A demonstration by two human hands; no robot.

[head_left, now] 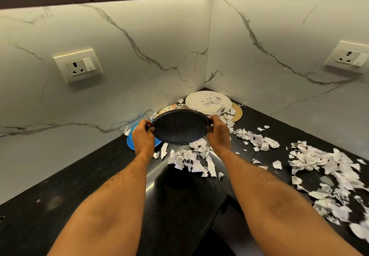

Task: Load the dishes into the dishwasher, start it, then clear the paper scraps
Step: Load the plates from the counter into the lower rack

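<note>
**Speckled plate held at both edges over the corner of the tabletop**

Left wall: a socket with switch (78, 67) set in the marble backsplash. Below it, the black tabletop (60, 175) runs into the corner.

Left hand (142, 135): its grip is closed on the left rim of the dark speckled plate (179, 127), thumb on the near face, fingers curled behind. Partly under this hand lies a blue plate (130, 142), flat on the tabletop.

The speckled plate is tilted, near face toward the camera, raised clear of the tabletop between the two hands. Directly behind it, the edge of a patterned plate (172, 107) shows; further back in the corner sits a white plate (196, 100) with scraps on it, overlapping a woven mat (238, 112).

Right hand (218, 133): its grip is closed on the right rim, fingers wrapped over the edge.

Torn paper scraps (319, 161) lie below the plate and spread thickly along the right run of the tabletop. Right wall: a second socket (348, 56).
</note>
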